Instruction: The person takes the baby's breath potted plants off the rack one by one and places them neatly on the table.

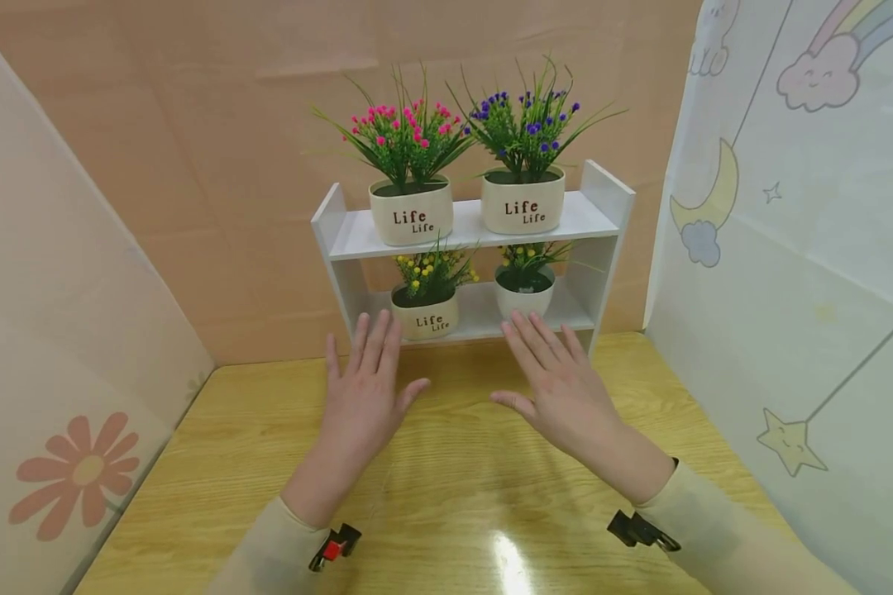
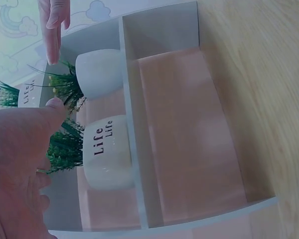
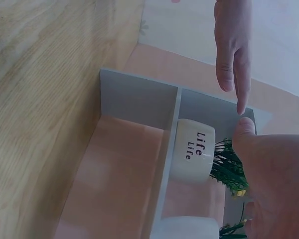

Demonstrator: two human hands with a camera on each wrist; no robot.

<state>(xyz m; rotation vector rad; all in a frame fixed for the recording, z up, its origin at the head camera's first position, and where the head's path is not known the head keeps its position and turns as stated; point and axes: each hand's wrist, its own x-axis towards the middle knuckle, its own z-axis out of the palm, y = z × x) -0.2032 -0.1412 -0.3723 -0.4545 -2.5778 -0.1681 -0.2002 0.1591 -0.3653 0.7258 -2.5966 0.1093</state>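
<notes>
A white two-tier shelf [image 1: 476,310] stands at the back of the wooden table. On its top board sit a pink-flowered potted plant [image 1: 412,211] and a purple-flowered potted plant [image 1: 522,202]. Below them are a yellow-flowered potted plant [image 1: 426,318] with "Life" lettering and another yellow-flowered potted plant [image 1: 524,293] in a plain-fronted white pot. My left hand [image 1: 365,397] is held palm down before the shelf's left side, fingers straight and spread. Opposite it, my right hand [image 1: 561,388] has its fingers extended toward the lower right pot. Neither hand holds anything.
The wooden table [image 1: 432,504] stretches from the shelf toward me. A peach backdrop [image 1: 193,165] hangs behind the shelf. Printed white panels [image 1: 781,289] flank the table on both sides. In the left wrist view, the space under the shelf's lower board [image 2: 134,134] shows the backdrop through it.
</notes>
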